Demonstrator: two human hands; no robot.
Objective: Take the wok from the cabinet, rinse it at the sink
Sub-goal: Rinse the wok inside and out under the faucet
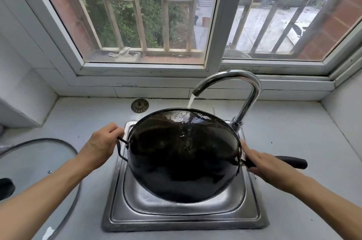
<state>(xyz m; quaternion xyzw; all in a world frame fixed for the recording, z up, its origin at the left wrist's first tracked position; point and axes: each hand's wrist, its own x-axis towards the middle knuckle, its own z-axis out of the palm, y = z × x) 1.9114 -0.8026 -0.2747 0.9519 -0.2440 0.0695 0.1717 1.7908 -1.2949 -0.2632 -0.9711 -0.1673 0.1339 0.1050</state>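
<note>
A black wok (182,153) hangs tilted over the steel sink (184,218), its inside facing me. My left hand (101,145) grips the small loop handle on its left rim. My right hand (268,165) is closed around the base of the long black handle (293,162) on the right. Water runs from the curved chrome faucet (241,90) onto the upper inside of the wok and streams down its wet surface.
A glass lid (39,165) with a black knob lies on the grey counter at the left. A round metal sink strainer (139,105) sits on the counter behind the sink. A barred window stands right behind the faucet. White walls close both counter ends.
</note>
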